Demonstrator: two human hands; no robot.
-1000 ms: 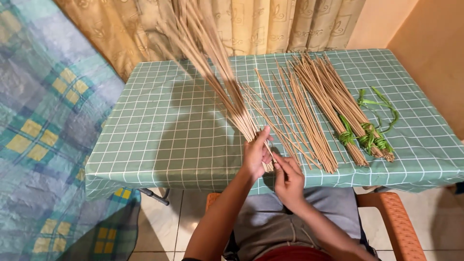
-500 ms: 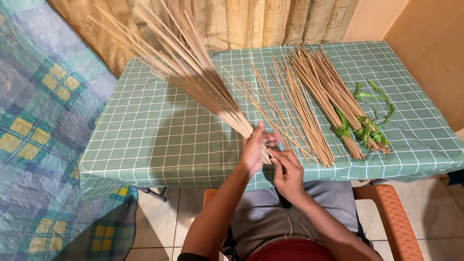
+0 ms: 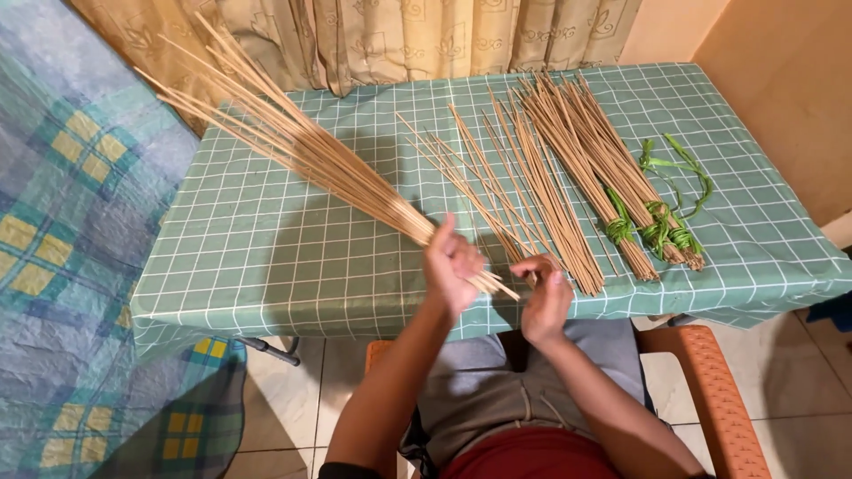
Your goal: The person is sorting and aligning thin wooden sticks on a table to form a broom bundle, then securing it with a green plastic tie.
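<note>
My left hand [image 3: 451, 263] grips a thick bundle of long tan sticks [image 3: 293, 142] near its lower end; the sticks fan out up and to the left over the table. My right hand [image 3: 546, 288] is just right of it, fingers pinched at the bundle's short protruding ends and at the tip of a loose stick. Loose sticks [image 3: 497, 191] lie spread on the green checked tablecloth [image 3: 266, 257] beside my hands. Further right lie bundles of sticks tied with green strips [image 3: 652, 226].
A loose green strip [image 3: 679, 168] curls by the tied bundles. Patterned curtains [image 3: 399, 35] hang behind the table. A bed with a blue and yellow plaid cover [image 3: 62, 266] is at the left. I sit on an orange chair [image 3: 710, 390].
The held bundle has swung from pointing nearly upward to leaning far left, lower over the table. Both hands stayed near the table's front edge.
</note>
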